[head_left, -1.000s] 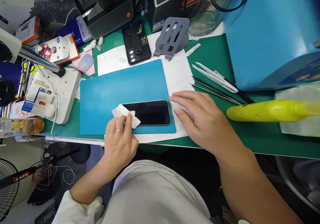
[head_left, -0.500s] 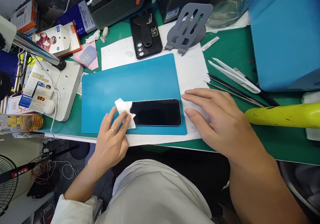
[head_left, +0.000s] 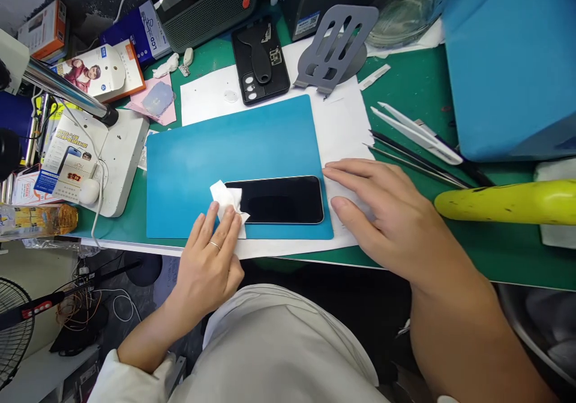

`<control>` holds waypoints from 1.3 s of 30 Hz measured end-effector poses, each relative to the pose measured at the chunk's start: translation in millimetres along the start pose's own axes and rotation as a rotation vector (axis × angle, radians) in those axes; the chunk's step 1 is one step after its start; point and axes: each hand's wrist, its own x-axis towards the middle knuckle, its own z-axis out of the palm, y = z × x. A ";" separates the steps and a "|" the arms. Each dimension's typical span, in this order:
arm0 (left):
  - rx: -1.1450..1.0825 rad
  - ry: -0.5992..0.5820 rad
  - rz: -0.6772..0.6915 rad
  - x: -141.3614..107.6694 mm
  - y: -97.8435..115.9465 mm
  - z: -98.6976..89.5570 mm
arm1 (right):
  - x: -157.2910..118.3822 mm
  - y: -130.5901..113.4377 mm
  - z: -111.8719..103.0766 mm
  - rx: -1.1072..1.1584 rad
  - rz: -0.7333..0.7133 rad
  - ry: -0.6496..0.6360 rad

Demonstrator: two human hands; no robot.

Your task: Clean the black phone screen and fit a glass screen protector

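Observation:
A phone with a dark screen (head_left: 283,200) lies flat on a blue mat (head_left: 234,139). White tissue (head_left: 229,202) covers the phone's left end, and the fingertips of my left hand (head_left: 211,253) press on it. Those fingers are stretched out, with a ring on one of them. My right hand (head_left: 391,223) rests at the mat's right edge over white paper (head_left: 339,127), its fingers extended and holding nothing. A small gap separates it from the phone's right end.
Behind the mat are a black phone case (head_left: 261,61) and a grey metal stand (head_left: 337,46). White tweezers (head_left: 418,133) and dark tools lie to the right, beside a yellow-green cylindrical object (head_left: 504,203). At the left stands a white lamp base (head_left: 123,157).
My left hand has shifted slightly right and down, its fingers flatter on the tissue, which has moved a little right over the phone's end. My right hand has barely moved.

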 end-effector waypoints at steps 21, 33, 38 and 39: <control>0.014 0.020 0.104 38.9 44.4 12.2 | 1.0 -2.0 2.9 -0.020 0.070 0.071; 0.006 0.038 0.155 86.4 62.5 25.4 | 2.2 0.0 2.5 0.031 0.100 0.107; 0.013 0.013 0.135 97.7 49.6 19.4 | 2.4 0.6 0.6 0.037 0.112 0.121; 0.018 0.010 0.129 95.3 45.4 18.0 | 2.3 0.3 0.2 0.036 0.115 0.118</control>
